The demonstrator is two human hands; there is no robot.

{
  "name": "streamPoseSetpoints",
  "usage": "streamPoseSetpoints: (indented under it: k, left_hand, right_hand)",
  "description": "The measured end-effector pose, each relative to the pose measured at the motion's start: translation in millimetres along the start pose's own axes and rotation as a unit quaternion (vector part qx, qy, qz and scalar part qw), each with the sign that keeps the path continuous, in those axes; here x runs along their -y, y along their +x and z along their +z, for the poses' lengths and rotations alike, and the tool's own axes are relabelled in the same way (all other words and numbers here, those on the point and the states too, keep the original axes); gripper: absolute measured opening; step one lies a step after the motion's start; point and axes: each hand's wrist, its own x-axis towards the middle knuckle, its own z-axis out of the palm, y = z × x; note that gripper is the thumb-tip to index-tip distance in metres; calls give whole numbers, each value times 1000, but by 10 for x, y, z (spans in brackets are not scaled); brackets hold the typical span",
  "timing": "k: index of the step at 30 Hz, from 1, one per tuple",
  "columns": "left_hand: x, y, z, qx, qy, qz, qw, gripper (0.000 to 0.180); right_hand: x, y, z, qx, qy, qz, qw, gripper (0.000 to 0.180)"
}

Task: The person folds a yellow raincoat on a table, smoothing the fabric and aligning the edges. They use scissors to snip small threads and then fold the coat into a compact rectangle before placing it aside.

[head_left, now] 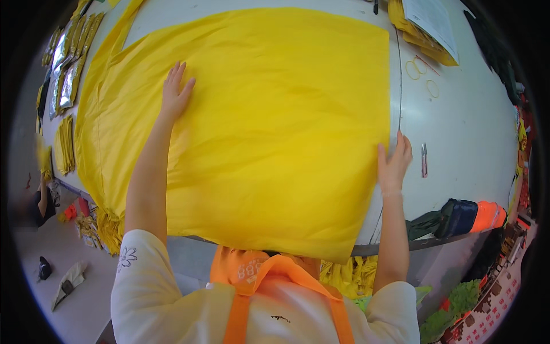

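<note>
A large sheet of yellow cloth [275, 126] lies spread over the white table, lightly creased. From its far left corner runs a yellow strap [122, 28], and its near edge hangs over the table's front edge. My left hand [177, 94] rests flat on the cloth's left part, fingers stretched out. At the cloth's right edge is my right hand [393, 166], its thumb by the edge and its fingers apart on the tabletop side. Neither hand grips anything that I can see.
Right of my right hand lie small snips [424, 160]. Rubber bands [432, 89] and papers on a yellow bundle [432, 26] sit beyond. A navy and orange bundle [458, 218] is near the front edge. Plastic-wrapped packs [70, 83] and a folded yellow stack [65, 144] line the left; another person [43, 200] is there.
</note>
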Motion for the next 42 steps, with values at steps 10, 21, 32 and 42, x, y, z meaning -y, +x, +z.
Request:
streamPoseSetpoints:
  k: [10, 21, 32, 42]
  left_hand:
    - [1077, -2292, -1340, -30, 313, -267, 911, 64]
    - [2914, -3630, -2472, -224, 222, -474, 822, 60]
    - [4432, -3271, -3026, -204, 86, -486, 845, 36]
    - [3202, -2332, -2433, -79, 305, -156, 936, 66]
  right_hand:
    - [868, -1612, 391, 265, -133, -193, 935, 65]
    - [2733, -2182, 1182, 136, -41, -156, 978, 66]
    - [3450, -2369, 1736, 168, -125, -192, 959, 62]
    - [4374, -1637, 2123, 113, -76, -173, 976, 61]
